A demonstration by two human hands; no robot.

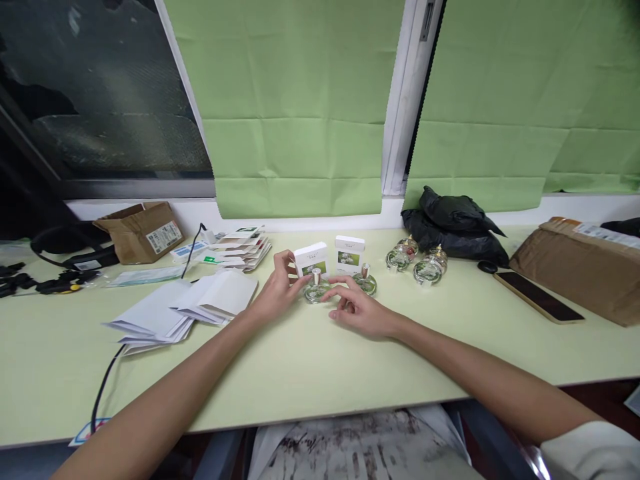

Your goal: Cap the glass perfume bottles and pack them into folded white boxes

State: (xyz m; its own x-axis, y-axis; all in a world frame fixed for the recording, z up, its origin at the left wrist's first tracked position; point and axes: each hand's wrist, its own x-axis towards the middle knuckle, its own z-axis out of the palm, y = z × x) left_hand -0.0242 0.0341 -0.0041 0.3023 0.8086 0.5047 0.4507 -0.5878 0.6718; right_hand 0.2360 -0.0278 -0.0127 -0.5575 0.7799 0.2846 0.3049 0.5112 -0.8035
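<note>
Even indoor light, prob. overhead, edges warped

Small packing office: desk (320,360), cardboard parcels (575,267), envelopes (165,310) (green blinds (295,100) behind).

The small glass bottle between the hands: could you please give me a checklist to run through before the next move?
1. The small glass bottle stands upright on the table: ok.
2. Its cap is on: ok; whether it is tight, cannot tell.
3. The left hand touches the white box behind the bottle: ok; firm grip, cannot tell.
4. The right hand has its fingers stretched toward the bottle: contact, cannot tell.
5. The second bottle and second box stand apart, on the right-hand side: ok.
</note>
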